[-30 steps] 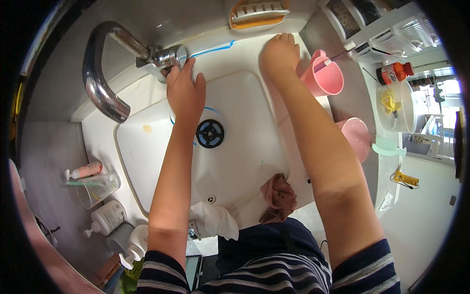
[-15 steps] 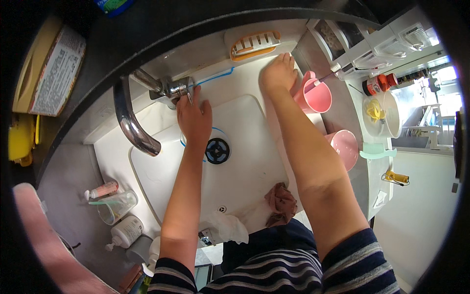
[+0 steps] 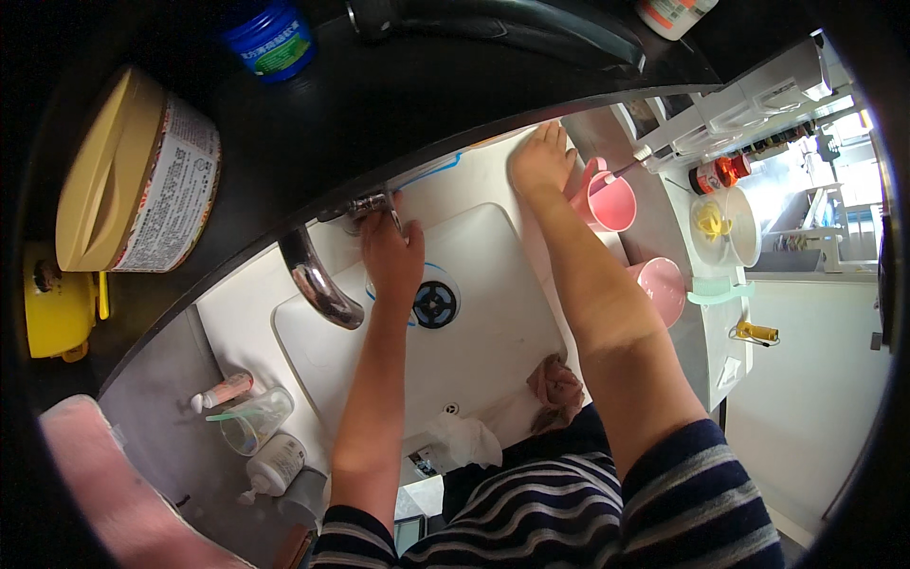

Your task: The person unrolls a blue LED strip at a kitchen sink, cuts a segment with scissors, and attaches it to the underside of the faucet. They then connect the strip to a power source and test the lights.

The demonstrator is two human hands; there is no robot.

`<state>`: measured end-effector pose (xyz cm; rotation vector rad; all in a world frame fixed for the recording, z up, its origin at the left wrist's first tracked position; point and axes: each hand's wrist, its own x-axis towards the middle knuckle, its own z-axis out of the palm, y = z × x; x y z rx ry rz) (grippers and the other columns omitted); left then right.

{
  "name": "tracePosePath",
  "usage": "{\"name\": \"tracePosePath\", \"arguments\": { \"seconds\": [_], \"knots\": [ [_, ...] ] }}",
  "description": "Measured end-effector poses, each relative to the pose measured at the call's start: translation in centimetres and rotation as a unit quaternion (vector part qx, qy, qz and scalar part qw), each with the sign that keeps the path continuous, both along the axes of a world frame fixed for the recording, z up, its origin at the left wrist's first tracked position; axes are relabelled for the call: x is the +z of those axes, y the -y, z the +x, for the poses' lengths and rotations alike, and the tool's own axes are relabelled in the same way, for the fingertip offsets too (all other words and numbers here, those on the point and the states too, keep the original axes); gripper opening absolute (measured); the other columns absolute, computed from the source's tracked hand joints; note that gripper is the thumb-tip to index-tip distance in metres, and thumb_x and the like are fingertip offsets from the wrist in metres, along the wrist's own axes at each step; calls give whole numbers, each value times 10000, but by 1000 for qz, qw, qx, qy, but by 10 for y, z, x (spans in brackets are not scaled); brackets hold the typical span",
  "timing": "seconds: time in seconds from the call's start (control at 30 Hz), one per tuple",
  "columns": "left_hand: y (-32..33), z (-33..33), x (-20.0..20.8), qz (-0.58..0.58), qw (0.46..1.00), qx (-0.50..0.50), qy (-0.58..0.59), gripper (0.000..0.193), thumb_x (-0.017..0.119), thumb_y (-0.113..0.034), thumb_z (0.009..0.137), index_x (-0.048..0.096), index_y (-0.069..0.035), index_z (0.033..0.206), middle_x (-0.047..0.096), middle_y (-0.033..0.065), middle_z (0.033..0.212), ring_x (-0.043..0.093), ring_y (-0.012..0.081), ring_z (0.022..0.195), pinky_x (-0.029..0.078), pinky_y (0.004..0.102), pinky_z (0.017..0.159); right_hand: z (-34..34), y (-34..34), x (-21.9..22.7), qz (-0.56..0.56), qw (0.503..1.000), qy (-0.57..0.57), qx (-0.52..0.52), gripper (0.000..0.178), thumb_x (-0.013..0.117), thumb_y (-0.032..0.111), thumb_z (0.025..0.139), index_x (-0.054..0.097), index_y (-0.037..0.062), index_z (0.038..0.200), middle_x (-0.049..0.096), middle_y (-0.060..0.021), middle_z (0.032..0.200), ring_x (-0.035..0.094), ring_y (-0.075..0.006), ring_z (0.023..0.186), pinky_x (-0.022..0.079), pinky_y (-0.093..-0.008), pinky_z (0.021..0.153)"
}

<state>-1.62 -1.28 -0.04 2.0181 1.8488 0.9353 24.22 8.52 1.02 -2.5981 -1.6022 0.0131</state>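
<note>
My left hand (image 3: 393, 256) reaches to the base of the chrome faucet (image 3: 318, 283), fingers stretched against its metal and thumb apart. Its fingertips are partly hidden behind the fitting. My right hand (image 3: 543, 159) lies flat on the white sink's (image 3: 493, 284) back right ledge, fingers extended, holding nothing. Beside it stands a pink mug (image 3: 609, 204) with a brush-like stick in it. Down in the basin, near my left wrist, sits a black drain strainer (image 3: 435, 304) with a thin blue curved line around it. Another blue strip (image 3: 438, 164) runs along the back ledge.
A dark shelf (image 3: 379, 104) overhangs the faucet, carrying a beige-lidded tub (image 3: 142, 180) and a blue jar (image 3: 270, 43). A brown cloth (image 3: 556, 391) hangs at the front rim. Bottles and a clear cup (image 3: 258, 422) stand left; a pink cup (image 3: 661, 292) and green comb (image 3: 718, 290) right.
The view has tilted, bringing more of the dark shelf into sight and covering part of the faucet. My left hand stays at the faucet; my right hand remains on the ledge.
</note>
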Motion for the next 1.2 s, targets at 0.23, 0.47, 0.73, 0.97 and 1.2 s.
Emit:
{"name": "tracePosePath", "arguments": {
  "seconds": [0.23,0.47,0.73,0.97,1.2],
  "knots": [
    [3,-2,18,11,999,-21,27,476,681,-132,869,603,-64,1333,626,187,1235,565,394,1177,438,489,1045,1,4,3,-11,1000,-2,6,609,338,210,989,309,-12,1556,250,-139,1661,207,-287,1542,196,-578,1211],
    [-1,3,23,28,999,-12,28,434,700,-188,859,619,-38,1257,654,211,1167,582,387,1166,462,482,1024,10,3,-4,11,1000,-11,19,628,374,204,973,293,-16,1556,242,-142,1662,204,-311,1541,216,-580,1204],
    [-3,2,11,-40,999,-3,-1,532,688,-249,887,577,-98,1385,593,234,1285,550,409,1199,453,496,1027,18,-4,4,16,997,42,63,483,431,196,958,502,-67,1357,444,-231,1509,327,-352,1471,324,-547,1151],
    [-5,11,2,9,1000,-8,-2,524,667,-259,918,548,-161,1419,558,268,1283,552,442,1155,461,530,994,32,-17,-15,-34,996,59,60,491,444,221,967,515,-69,1357,425,-216,1537,353,-349,1457,335,-470,1160],
    [-2,6,8,3,1000,8,4,513,642,-277,944,529,-219,1441,523,310,1334,529,476,1194,454,540,998,-5,16,-12,147,987,-31,54,526,528,117,872,519,-84,1358,471,-225,1502,370,-361,1444,314,-506,1156]
  ]
}}
